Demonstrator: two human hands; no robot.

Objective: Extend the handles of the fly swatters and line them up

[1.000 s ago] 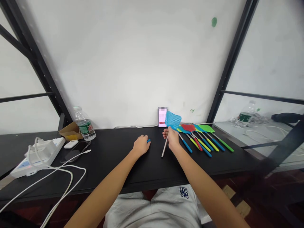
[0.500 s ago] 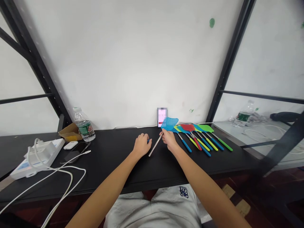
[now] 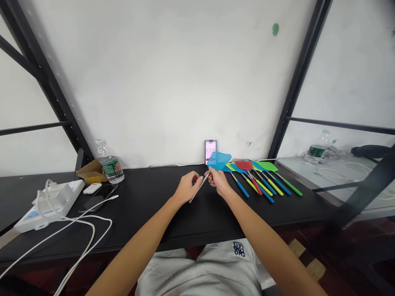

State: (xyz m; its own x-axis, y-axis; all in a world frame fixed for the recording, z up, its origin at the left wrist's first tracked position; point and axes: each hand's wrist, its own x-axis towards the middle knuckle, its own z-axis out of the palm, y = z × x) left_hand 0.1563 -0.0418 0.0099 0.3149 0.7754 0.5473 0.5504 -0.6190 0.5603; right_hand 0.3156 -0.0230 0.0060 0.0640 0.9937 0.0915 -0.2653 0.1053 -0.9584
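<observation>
My right hand [image 3: 217,180] is closed round the upper rod of a fly swatter, just below its blue mesh head [image 3: 219,160]. The bare metal rod [image 3: 197,190] slants down towards me and to the left, with no grip showing on its lower end. My left hand [image 3: 188,186] is beside that rod, fingers curled and thumb against or very near the metal. What lies inside the left fingers is hidden. Right of my hands, several fly swatters [image 3: 245,165] with blue, red, yellow and green parts lie fanned out, handles towards me.
A phone [image 3: 210,147] leans upright against the wall behind the mesh head. On the left of the black table [image 3: 148,205] are a water bottle [image 3: 110,162], cardboard box [image 3: 92,172], white case [image 3: 92,188], dark phone [image 3: 98,198], power strip [image 3: 33,216] and loose white cables [image 3: 92,230].
My left hand has shifted right, up against the rod, and the bit of blue seen at its fingers is now out of sight. The swatter has moved slightly left with my right hand.
</observation>
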